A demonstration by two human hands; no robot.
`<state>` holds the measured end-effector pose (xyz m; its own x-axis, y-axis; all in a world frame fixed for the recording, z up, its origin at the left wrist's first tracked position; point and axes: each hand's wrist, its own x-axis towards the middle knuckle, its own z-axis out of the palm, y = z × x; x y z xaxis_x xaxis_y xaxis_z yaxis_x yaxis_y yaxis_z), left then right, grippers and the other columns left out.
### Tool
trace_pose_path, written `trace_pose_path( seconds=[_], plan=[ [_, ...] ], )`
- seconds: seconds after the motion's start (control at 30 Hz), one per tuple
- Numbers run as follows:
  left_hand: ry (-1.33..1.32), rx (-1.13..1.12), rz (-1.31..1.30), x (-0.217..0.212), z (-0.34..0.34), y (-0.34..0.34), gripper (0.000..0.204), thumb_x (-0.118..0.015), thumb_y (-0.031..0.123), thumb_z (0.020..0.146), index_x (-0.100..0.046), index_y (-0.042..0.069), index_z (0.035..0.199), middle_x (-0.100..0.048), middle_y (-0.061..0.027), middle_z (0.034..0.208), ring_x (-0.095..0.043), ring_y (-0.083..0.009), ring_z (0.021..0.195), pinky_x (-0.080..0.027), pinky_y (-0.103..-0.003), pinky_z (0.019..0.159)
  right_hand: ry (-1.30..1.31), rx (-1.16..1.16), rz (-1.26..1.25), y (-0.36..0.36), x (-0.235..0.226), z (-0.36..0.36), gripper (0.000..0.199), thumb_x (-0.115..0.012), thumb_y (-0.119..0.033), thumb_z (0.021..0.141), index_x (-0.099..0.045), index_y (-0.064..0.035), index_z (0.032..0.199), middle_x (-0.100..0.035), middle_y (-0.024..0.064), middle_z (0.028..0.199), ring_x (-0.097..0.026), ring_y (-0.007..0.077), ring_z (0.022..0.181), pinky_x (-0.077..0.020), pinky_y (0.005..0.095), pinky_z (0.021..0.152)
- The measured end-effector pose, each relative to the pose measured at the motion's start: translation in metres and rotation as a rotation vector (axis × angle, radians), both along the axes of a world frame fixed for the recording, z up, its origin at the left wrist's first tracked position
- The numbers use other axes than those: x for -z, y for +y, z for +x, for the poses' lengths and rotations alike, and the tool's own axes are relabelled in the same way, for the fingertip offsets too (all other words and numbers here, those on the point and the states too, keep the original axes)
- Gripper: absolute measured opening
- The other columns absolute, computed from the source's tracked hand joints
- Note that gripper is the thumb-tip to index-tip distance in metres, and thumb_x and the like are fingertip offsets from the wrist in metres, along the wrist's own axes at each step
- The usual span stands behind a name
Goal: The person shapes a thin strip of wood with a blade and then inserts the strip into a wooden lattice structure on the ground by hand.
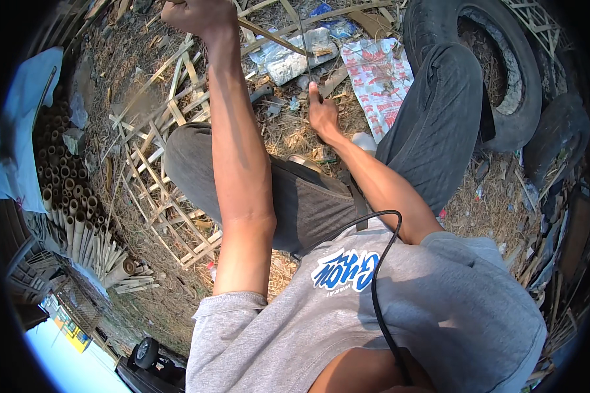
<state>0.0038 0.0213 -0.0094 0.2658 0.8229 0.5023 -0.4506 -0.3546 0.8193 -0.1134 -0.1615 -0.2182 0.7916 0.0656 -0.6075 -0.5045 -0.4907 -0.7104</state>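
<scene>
The left hand (203, 16), at the upper edge of view, is closed in a fist, its grip apparently around one end of a bamboo strip (272, 35); the frame cuts off its top. The right hand (324, 119), lower and between the knees, has its fingers curled and thumb raised, its grip closed on what looks like a knife (303, 33), handle mostly hidden. The strip's long axis slants from the left fist down to the right, its free end meeting the near-upright blade above the right thumb, so that end lies nearer the right hand; contact is unclear. Beyond are a printed plastic sheet (373, 78) to the right, a bamboo lattice (174, 112) to the left, and a tyre (532, 95) farther right.
</scene>
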Motion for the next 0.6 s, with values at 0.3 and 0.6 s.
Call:
trace_pose_path(
  seconds=[0.3, 0.6],
  plan=[
    [0.015, 0.028, -0.025, -0.002, -0.008, 0.0, 0.046, -0.051, 0.03, 0.103, -0.039, 0.017, 0.061, -0.034, 0.0068, 0.048, -0.03, -0.0063, 0.038, -0.021, -0.028, 0.038, 0.01, -0.008, -0.095, -0.01, 0.032, 0.002, 0.095, -0.04, -0.077, 0.09, -0.067, 0.0128, 0.077, -0.063, 0.0325, 0.073, -0.067, 0.0436, 0.08, -0.0488, 0.0503, 0.077],
    [0.053, -0.033, -0.046, -0.014, -0.01, -0.003, 0.045, -0.052, 0.03, 0.102, -0.042, 0.016, 0.061, -0.036, 0.0072, 0.049, -0.032, -0.0057, 0.04, -0.022, -0.028, 0.039, -0.005, 0.036, -0.071, -0.009, 0.068, 0.004, 0.091, -0.039, -0.081, 0.088, -0.058, 0.003, 0.058, -0.059, 0.0157, 0.058, -0.059, 0.0312, 0.056, -0.0495, 0.0447, 0.066]
  ],
)
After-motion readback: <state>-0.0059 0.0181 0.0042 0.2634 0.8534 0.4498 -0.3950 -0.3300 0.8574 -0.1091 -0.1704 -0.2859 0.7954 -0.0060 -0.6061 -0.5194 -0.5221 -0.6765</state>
